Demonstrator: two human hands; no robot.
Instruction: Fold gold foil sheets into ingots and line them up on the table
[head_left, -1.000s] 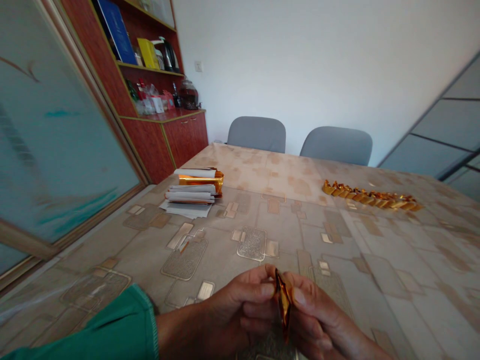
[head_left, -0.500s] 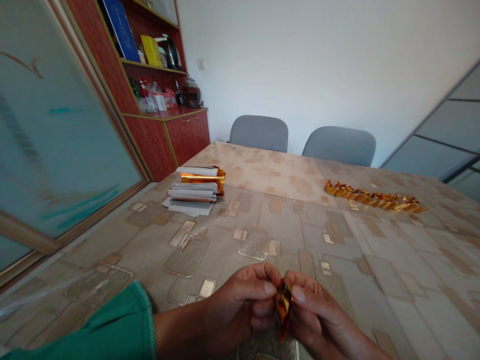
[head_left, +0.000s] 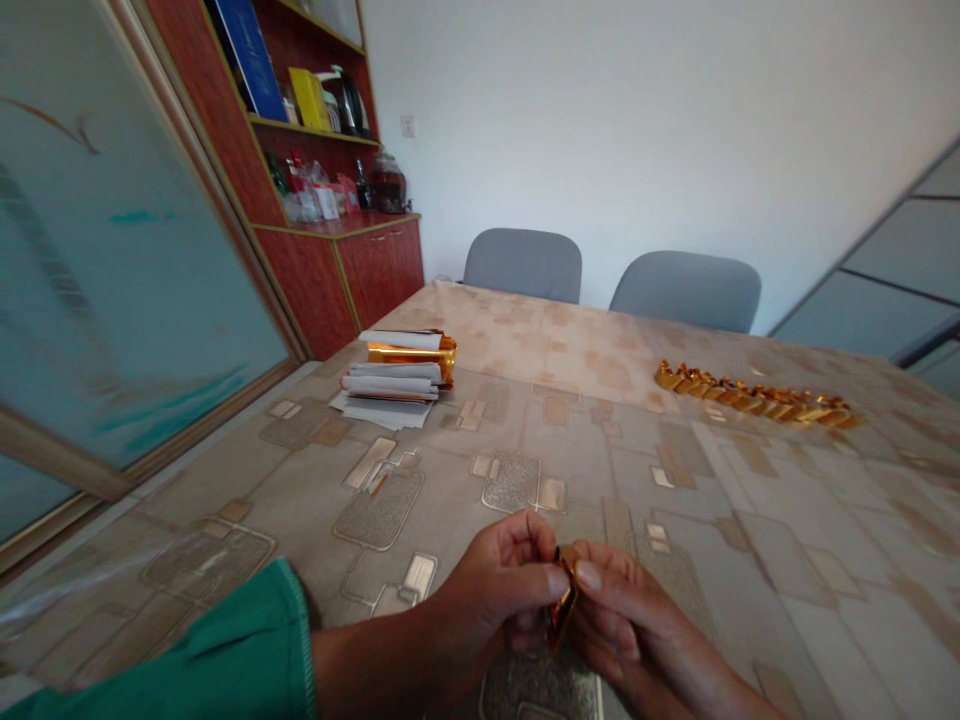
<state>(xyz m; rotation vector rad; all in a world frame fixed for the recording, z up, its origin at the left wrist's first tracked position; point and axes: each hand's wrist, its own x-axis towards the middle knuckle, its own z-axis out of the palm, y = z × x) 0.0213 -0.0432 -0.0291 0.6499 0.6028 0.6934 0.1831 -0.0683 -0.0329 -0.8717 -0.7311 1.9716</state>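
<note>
Low in the head view, a small folded piece of gold foil paper (head_left: pixel 564 598) is pinched between both hands above the table. My left hand (head_left: pixel 506 580), coming out of a green sleeve, grips its left side with thumb and fingers. My right hand (head_left: pixel 626 605) presses its right side between thumb and fingertips. Fingers hide part of the fold. Farther off to the right lies a row of folded gold paper pieces (head_left: pixel 754 398), nested against each other. Left of centre sits a stack of gold and white-backed paper sheets (head_left: pixel 394 382), some of them bent over.
A patterned cloth covers the table (head_left: pixel 465 470). Two grey chairs (head_left: pixel 523 262) stand at its far edge. A red-brown cabinet (head_left: pixel 300 270) with a kettle, bottles and a jar is at the back left, beside a frosted glass door (head_left: pixel 135 260).
The folded gold paper has turned and narrowed between my fingers, its opening less visible. My hands have drawn slightly closer around it. The view has shifted a little.
</note>
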